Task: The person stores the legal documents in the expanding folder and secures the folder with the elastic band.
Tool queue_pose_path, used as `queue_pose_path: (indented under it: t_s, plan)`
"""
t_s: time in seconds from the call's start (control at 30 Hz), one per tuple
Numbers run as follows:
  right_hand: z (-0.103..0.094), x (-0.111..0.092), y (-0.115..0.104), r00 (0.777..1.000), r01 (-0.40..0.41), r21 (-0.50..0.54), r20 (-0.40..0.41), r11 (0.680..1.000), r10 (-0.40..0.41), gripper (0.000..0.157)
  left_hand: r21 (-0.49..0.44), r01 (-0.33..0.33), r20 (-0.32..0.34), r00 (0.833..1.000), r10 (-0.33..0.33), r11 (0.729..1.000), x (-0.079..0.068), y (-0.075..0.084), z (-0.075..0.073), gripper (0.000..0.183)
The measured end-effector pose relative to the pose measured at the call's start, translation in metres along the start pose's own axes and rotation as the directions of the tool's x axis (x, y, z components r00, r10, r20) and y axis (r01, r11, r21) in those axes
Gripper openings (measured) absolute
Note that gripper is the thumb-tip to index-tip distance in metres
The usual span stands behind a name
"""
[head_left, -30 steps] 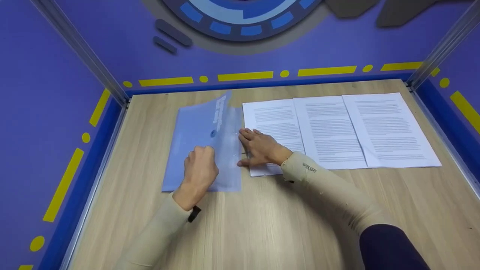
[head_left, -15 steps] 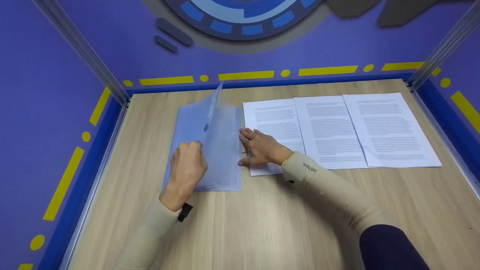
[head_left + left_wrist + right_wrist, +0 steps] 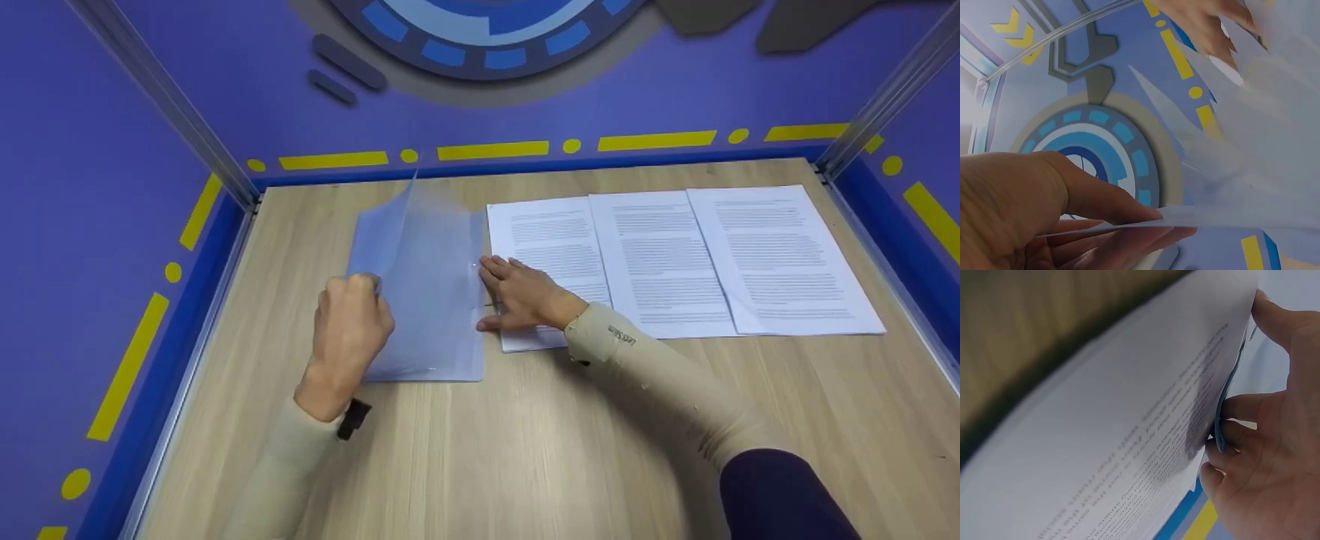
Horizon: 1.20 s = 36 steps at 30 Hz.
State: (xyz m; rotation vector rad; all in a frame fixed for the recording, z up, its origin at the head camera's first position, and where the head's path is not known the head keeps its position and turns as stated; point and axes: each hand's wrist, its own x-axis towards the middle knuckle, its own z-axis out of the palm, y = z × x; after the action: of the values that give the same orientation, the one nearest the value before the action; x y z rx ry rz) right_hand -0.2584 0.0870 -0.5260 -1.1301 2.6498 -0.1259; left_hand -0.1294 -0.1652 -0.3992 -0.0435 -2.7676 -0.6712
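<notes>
At eleven o'clock on the pale wooden tabletop (image 3: 480, 465), the translucent blue plastic folder (image 3: 435, 315) is only partly opened: its cover is pinched up by the left hand (image 3: 349, 322), not fully turned. Its three-o'clock edge is touched by the loosely spread right hand (image 3: 525, 298). White printed papers (image 3: 671, 266) are seen outside, at two o'clock.

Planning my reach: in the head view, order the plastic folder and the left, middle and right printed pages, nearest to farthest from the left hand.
1. Plastic folder, in the left hand.
2. Left page, partly covered by the right hand.
3. Middle page, between the other two.
4. Right page, farthest right.
</notes>
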Motion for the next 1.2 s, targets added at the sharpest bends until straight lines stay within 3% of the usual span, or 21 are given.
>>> queue_pose_path:
  t_s: [0.27,0.43,0.57,0.87,1.2]
  plan:
    - [0.001,-0.002,0.002,1.0,-0.014,0.007,0.001,1.0,0.014,0.107,-0.052,-0.058,-0.048,0.997,0.056,0.997,0.003,-0.011,-0.004,0.034]
    - [0.003,-0.004,0.005,1.0,-0.017,0.052,-0.004,0.998,0.018,0.108,-0.081,-0.111,-0.069,0.992,0.105,0.991,0.003,-0.017,-0.001,0.018]
    - [0.003,-0.006,0.008,1.0,-0.011,0.07,-0.017,0.997,0.012,0.107,-0.12,-0.132,-0.065,0.99,0.125,0.984,0.005,-0.021,0.002,0.02]
    - [0.002,-0.008,0.013,1.0,0.001,0.119,-0.03,0.993,0.002,0.108,-0.167,-0.145,-0.051,0.989,0.138,0.975,0.008,-0.025,0.007,0.013]
    - [0.001,-0.014,0.014,0.997,-0.003,0.181,-0.07,0.984,0.016,0.111,-0.213,-0.089,0.002,0.996,0.091,0.973,0.009,-0.027,0.01,0.019]
